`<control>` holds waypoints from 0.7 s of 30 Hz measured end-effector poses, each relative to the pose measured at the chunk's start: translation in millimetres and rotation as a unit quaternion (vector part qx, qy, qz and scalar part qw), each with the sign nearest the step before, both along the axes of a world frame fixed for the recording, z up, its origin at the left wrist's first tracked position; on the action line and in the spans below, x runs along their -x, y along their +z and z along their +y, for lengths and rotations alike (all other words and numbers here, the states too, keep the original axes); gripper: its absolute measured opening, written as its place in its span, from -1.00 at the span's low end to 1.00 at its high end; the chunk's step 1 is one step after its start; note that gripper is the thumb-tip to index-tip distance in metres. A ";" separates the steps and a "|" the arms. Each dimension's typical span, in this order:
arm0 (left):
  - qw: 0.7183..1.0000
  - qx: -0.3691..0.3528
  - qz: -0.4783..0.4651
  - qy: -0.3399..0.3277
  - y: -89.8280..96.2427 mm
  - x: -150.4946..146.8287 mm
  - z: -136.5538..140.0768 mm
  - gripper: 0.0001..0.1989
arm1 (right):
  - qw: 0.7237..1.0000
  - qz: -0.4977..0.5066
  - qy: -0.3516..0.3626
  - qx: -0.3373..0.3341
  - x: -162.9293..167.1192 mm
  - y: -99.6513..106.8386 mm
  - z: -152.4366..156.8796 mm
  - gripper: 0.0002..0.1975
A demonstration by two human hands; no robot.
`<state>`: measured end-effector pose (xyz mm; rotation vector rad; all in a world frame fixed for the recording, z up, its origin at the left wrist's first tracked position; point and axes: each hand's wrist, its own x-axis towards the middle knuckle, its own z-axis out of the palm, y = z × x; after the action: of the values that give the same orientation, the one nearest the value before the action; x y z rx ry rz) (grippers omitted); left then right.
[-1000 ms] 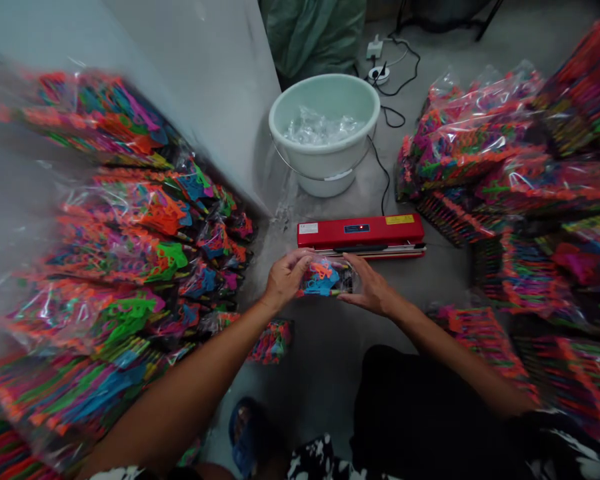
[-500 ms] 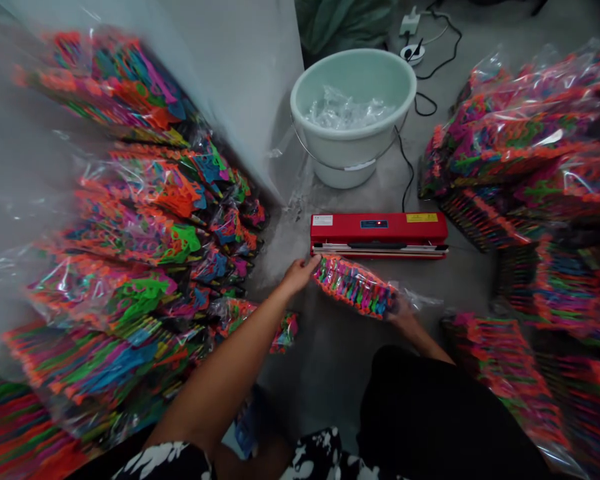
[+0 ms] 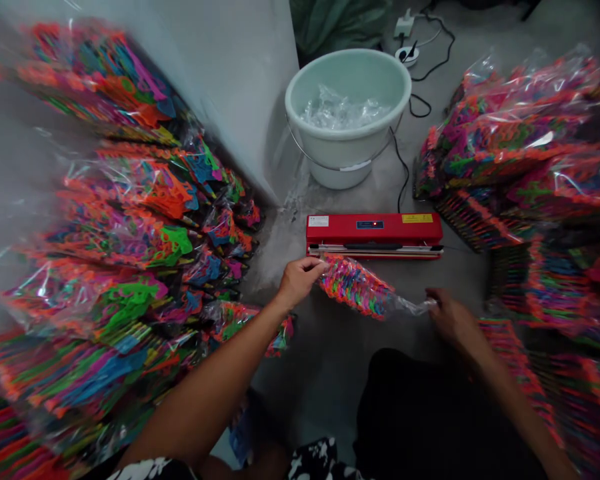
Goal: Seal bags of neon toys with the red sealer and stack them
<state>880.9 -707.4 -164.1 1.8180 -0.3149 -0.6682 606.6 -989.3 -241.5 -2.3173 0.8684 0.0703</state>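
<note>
A clear plastic bag packed with small bright orange, pink, green and blue pieces (image 3: 357, 287) is stretched between my two hands, just in front of the red heat sealer (image 3: 375, 230). My left hand (image 3: 300, 280) pinches the bag's left end between thumb and fingers. At the other side, my right hand (image 3: 450, 317) grips the loose, twisted plastic tail of the bag. The sealer lies on the floor with a small red light lit on its panel. What kind the bagged pieces are, I cannot make out.
Behind the sealer stands a pale green bucket (image 3: 349, 133) holding crumpled clear plastic. Stacked bags of colourful pieces (image 3: 125, 227) lean along the white wall on the left. More piles (image 3: 530, 140) sit on the right. A black cord (image 3: 405, 167) runs to a power strip (image 3: 407, 55).
My right hand has slid right, from the bag's filled end to its loose plastic tail, which is now pulled out. My left hand stays on the left end. The view has shifted slightly.
</note>
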 end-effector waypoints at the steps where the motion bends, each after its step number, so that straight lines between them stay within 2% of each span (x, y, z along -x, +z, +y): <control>1: 1.000 -0.001 -0.021 -0.014 13.1 4.3 -6.3 -0.71 | 1.000 -0.006 -0.008 0.018 -6.4 21.7 -0.7 -0.58; 3: 0.996 0.000 -0.068 -0.055 39.7 13.7 -19.3 -0.72 | 0.997 -0.071 0.029 0.000 -25.6 69.4 7.4 -0.59; 5: 0.987 0.013 -0.119 -0.111 62.8 23.3 -31.2 -0.73 | 0.981 -0.149 0.114 -0.050 -48.7 112.6 24.8 -0.57; 7: 0.968 0.023 -0.182 -0.168 78.1 32.6 -40.7 -0.74 | 0.954 -0.209 0.198 -0.084 -70.6 140.8 44.7 -0.47; 8: 0.959 0.023 -0.213 -0.187 82.1 37.1 -44.6 -0.74 | 0.942 -0.227 0.232 -0.088 -80.0 147.6 53.5 -0.41; 11: 0.944 0.015 -0.263 -0.200 82.2 50.6 -54.7 -0.72 | 0.925 -0.247 0.281 -0.066 -99.8 142.9 69.0 -0.24; 14: 0.942 0.016 -0.269 -0.198 76.1 62.6 -63.2 -0.72 | 0.930 -0.250 0.264 -0.046 -108.6 121.7 68.5 -0.20; 17: 0.942 0.021 -0.263 -0.205 75.0 66.6 -62.5 -0.71 | 0.939 -0.254 0.230 -0.038 -110.6 107.4 61.7 -0.47; 19: 0.941 0.018 -0.257 -0.218 75.9 60.1 -52.1 -0.70 | 0.942 -0.264 0.204 -0.041 -110.1 104.6 57.4 -0.69; 21: 0.932 -0.003 -0.265 -0.247 74.8 44.6 -34.8 -0.67 | 0.943 -0.275 0.179 -0.050 -108.9 104.7 53.9 -0.80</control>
<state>836.3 -742.2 -89.4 1.9158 -1.1598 -0.4972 715.4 -935.4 -136.8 -2.1993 0.1573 -0.3542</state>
